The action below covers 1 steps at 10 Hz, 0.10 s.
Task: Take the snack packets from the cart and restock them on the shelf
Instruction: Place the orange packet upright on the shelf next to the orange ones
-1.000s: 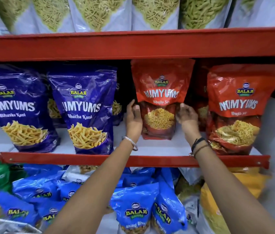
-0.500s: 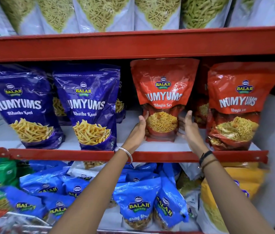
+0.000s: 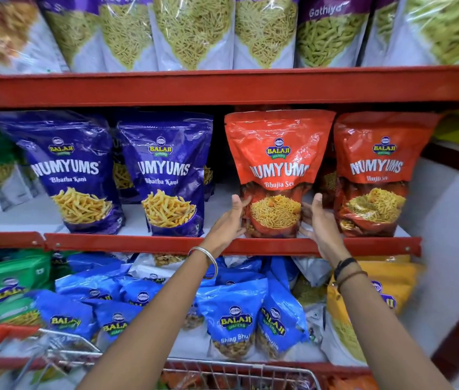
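An orange Numyums Bhujia Sev packet (image 3: pixel 277 164) stands upright at the front of the middle red shelf (image 3: pixel 138 244). My left hand (image 3: pixel 229 219) presses its lower left side and my right hand (image 3: pixel 317 220) its lower right side, holding it between them. A second orange packet (image 3: pixel 377 170) stands right beside it. The wire cart (image 3: pixel 239 372) shows at the bottom edge, with orange packets dimly visible inside it.
Two purple Bhatha Kani packets (image 3: pixel 166 175) stand left of the orange ones. Clear sev bags (image 3: pixel 194 29) fill the top shelf. Blue Balaji packets (image 3: pixel 234 319), green ones (image 3: pixel 5 285) and yellow ones (image 3: pixel 386 294) crowd the lower shelf. A white wall (image 3: pixel 453 235) closes the right side.
The orange packet has come forward to the shelf's front edge, both hands sliding lower on its sides. The view has pulled back, so the cart now shows.
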Motion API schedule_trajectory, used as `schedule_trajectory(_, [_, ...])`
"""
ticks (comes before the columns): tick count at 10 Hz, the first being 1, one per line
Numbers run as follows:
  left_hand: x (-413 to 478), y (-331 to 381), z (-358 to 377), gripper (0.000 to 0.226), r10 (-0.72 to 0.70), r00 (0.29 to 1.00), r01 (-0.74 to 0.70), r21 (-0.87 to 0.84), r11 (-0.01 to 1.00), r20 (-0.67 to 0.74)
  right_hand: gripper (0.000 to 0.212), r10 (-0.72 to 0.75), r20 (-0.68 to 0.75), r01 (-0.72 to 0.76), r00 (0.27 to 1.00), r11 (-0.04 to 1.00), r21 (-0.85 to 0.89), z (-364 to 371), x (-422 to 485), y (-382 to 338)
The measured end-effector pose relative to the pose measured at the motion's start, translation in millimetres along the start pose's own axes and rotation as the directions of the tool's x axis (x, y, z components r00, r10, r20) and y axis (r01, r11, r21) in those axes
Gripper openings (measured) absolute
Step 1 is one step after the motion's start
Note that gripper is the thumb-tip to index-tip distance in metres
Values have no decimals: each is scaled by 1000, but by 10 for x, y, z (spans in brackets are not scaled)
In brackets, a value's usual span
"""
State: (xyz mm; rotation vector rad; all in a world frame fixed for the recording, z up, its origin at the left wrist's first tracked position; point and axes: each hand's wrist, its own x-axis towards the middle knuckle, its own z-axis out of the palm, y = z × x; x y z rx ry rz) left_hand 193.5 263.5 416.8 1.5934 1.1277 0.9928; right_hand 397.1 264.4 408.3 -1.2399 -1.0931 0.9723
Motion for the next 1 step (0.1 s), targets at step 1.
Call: schedule_trajectory(1, [-180,29,48,69,20,995,-23,-26,999,-95,72,-81,-112,68,990,991,-117,72,-224,101])
